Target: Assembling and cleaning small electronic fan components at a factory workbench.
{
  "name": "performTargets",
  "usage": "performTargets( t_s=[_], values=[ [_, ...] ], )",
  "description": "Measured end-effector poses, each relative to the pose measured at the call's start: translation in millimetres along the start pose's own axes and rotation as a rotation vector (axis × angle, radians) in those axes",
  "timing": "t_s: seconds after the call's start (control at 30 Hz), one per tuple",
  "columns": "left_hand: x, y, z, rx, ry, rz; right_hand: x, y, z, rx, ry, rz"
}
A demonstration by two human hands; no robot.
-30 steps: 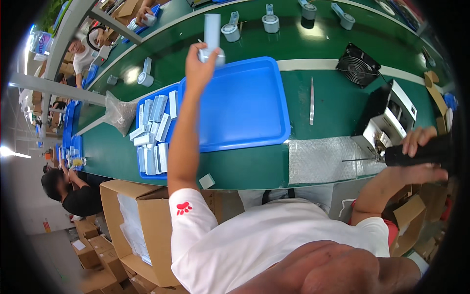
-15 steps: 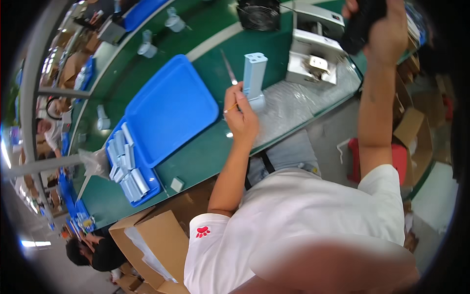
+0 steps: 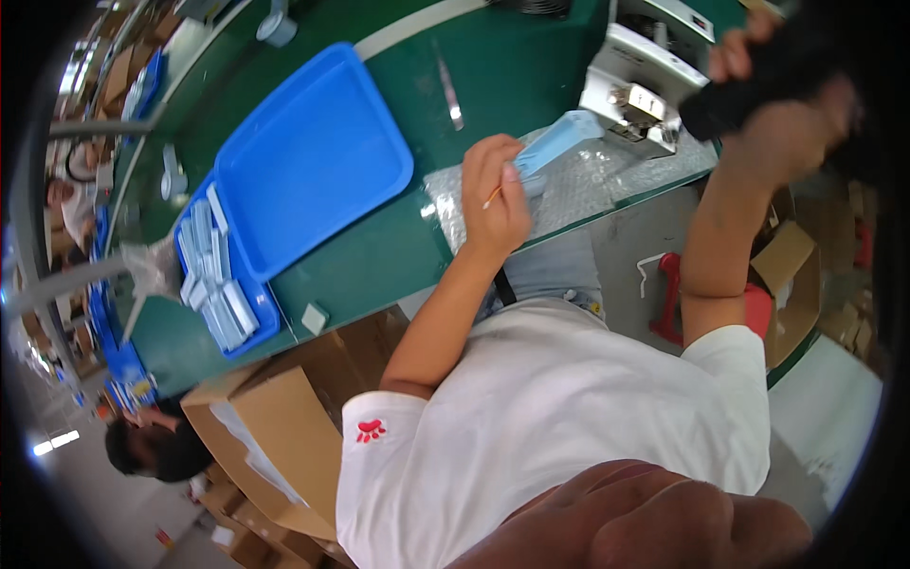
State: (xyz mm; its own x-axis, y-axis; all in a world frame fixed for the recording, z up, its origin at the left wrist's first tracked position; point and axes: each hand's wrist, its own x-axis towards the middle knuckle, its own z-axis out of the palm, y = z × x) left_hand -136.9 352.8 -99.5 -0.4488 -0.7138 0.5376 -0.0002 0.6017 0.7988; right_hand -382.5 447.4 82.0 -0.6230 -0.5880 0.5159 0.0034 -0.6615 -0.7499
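Observation:
My left hand point(image 3: 497, 197) is closed around the lower part of a light blue plastic housing point(image 3: 559, 140), which tilts toward the right above bubble wrap point(image 3: 453, 194). A thin orange stick with a pale tip point(image 3: 491, 197) pokes out between the same fingers. At the upper right, my right hand point(image 3: 791, 133) grips a bulky black object point(image 3: 758, 87), blurred and partly lost in the dark rim, so its kind is unclear. Between the hands stands a white metal machine point(image 3: 621, 52) with a silvery block point(image 3: 641, 102) at its front. Slim pointed metal tweezers point(image 3: 448, 87) lie left of it.
A large blue tray point(image 3: 303, 161) lies on the green table point(image 3: 365, 270). Beside it, a smaller blue tray point(image 3: 270, 322) holds several light blue parts point(image 3: 216, 275). A small pale block point(image 3: 315, 318) sits near the edge. Cardboard boxes point(image 3: 284, 427) and a red stool point(image 3: 668, 299) stand below.
The light blue housing has gone from upright to tilted rightward. My left hand has moved right, toward the machine. My right hand has shifted right and down with the black object.

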Motion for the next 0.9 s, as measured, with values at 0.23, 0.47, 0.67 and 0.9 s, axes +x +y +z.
performTargets(
  t_s=[0.23,0.47,0.67,0.9],
  values=[
    [3.2,1.7,-5.4,-0.040,-0.021,0.046,8.3,30.3,-40.6,0.314,-0.313,0.154],
    [4.2,1.7,1.5,-0.028,-0.031,0.076,43.0,70.4,-96.6,0.370,-0.456,0.173],
    [2.7,1.3,-1.9,-0.031,-0.038,0.063,20.2,72.3,-34.3,0.422,-0.571,0.172],
    [2.9,0.5,-0.1,-0.077,-0.014,0.045,17.5,72.6,-13.4,0.478,-0.694,0.159]
  ],
)
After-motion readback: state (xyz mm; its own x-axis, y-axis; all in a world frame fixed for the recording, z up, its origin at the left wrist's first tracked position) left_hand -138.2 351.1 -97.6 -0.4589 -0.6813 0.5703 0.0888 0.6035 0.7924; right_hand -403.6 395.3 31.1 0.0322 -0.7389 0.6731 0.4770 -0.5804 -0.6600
